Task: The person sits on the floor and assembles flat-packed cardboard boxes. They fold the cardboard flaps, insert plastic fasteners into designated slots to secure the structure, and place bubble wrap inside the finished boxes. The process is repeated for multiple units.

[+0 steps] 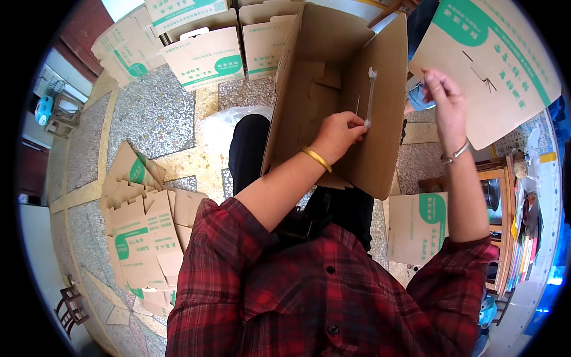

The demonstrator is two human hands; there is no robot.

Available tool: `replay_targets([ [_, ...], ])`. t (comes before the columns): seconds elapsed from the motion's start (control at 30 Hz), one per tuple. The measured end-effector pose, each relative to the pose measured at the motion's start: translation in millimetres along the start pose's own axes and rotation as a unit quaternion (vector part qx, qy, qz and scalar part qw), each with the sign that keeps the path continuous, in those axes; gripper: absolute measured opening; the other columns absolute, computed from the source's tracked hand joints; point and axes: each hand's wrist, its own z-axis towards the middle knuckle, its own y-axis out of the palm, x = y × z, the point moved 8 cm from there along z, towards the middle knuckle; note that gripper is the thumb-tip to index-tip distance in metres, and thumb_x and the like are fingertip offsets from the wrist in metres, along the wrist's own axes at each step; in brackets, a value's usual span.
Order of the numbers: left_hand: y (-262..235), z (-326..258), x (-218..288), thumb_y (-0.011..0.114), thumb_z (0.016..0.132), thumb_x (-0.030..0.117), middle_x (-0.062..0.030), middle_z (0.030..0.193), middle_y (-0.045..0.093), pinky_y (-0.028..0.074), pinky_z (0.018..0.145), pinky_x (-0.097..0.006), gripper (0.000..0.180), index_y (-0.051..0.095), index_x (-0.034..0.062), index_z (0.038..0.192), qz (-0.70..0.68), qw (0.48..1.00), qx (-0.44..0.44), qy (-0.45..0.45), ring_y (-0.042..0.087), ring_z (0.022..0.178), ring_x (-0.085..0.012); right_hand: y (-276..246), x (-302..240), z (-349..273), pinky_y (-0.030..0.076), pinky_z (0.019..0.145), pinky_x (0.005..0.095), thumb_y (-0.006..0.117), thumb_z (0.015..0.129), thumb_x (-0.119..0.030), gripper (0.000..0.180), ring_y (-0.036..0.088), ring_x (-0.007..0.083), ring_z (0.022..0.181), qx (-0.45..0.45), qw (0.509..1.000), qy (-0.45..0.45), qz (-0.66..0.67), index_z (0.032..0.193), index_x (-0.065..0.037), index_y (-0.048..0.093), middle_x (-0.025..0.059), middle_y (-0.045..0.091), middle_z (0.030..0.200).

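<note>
An open cardboard box (321, 65) stands tilted in front of me, its bare brown inside facing up. Along its right inner wall runs a clear plastic carry handle (370, 98) with a knob at each end. My left hand (340, 135), a gold bangle at its wrist, reaches into the box and pinches the handle's near end. Raised outside the box's right wall, my right hand (445, 92) has its fingers curled closed; whatever they hold, if anything, I cannot make out. A silver bangle circles that wrist.
Right of my right hand is a large printed carton (493, 113) with thin cords on its face. Folded cartons (146, 238) lie at my left, and more cartons (205, 56) stand at the far left. A wooden shelf (505, 208) stands at the right, near another carton (416, 226).
</note>
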Motion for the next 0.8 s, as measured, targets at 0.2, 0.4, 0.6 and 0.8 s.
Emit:
replay_targets([
  [0.2, 9.7, 4.0, -1.8, 0.06, 0.081, 0.01, -0.008, 0.079, 0.062, 0.05, 0.061, -0.023, 0.018, 0.057, -0.0031, 0.093, 0.022, 0.998, -0.03, -0.052, 0.06, 0.069, -0.0126, 56.3, 124.5, -60.9, 0.046, 0.074, 0.031, 0.05, 0.089, -0.03, 0.033, 0.056, 0.0161, 0.084, -0.043, 0.908, 0.304, 0.286, 0.103, 0.0, 0.053, 0.0085, 0.058, 0.093],
  [0.4, 10.4, 11.2, 1.6, 0.058, 0.083, 0.011, -0.0078, 0.083, 0.062, 0.05, 0.062, -0.024, 0.019, 0.057, -0.0016, 0.097, 0.05, 0.996, -0.052, -0.053, 0.06, 0.072, -0.0125, 84.6, 129.4, -58.5, 0.049, 0.053, 0.0279, 0.044, 0.091, -0.021, 0.022, 0.058, 0.0169, 0.064, -0.002, 0.864, 0.309, 0.398, 0.096, -0.002, 0.054, 0.0068, 0.058, 0.078],
  [0.6, 20.7, -5.0, 1.5, 0.058, 0.081, 0.009, -0.0103, 0.095, 0.057, 0.048, 0.073, -0.028, 0.037, 0.052, 0.0023, 0.116, 0.172, 0.974, -0.127, 0.075, 0.058, 0.084, -0.0176, 74.7, 126.7, -53.1, 0.048, 0.049, 0.0273, 0.044, 0.09, -0.022, 0.022, 0.057, 0.0159, 0.059, 0.015, 0.893, 0.284, 0.349, 0.093, -0.003, 0.054, 0.0057, 0.057, 0.074],
  [0.8, 20.6, -18.1, 9.1, 0.06, 0.079, 0.013, -0.0138, 0.104, 0.052, 0.046, 0.08, -0.031, 0.045, 0.048, 0.0025, 0.12, 0.205, 0.96, -0.162, 0.1, 0.056, 0.087, -0.0214, 80.7, 120.5, -49.6, 0.047, 0.048, 0.0268, 0.045, 0.09, -0.024, 0.022, 0.056, 0.015, 0.058, 0.025, 0.865, 0.326, 0.382, 0.09, -0.005, 0.055, 0.0049, 0.057, 0.073],
])
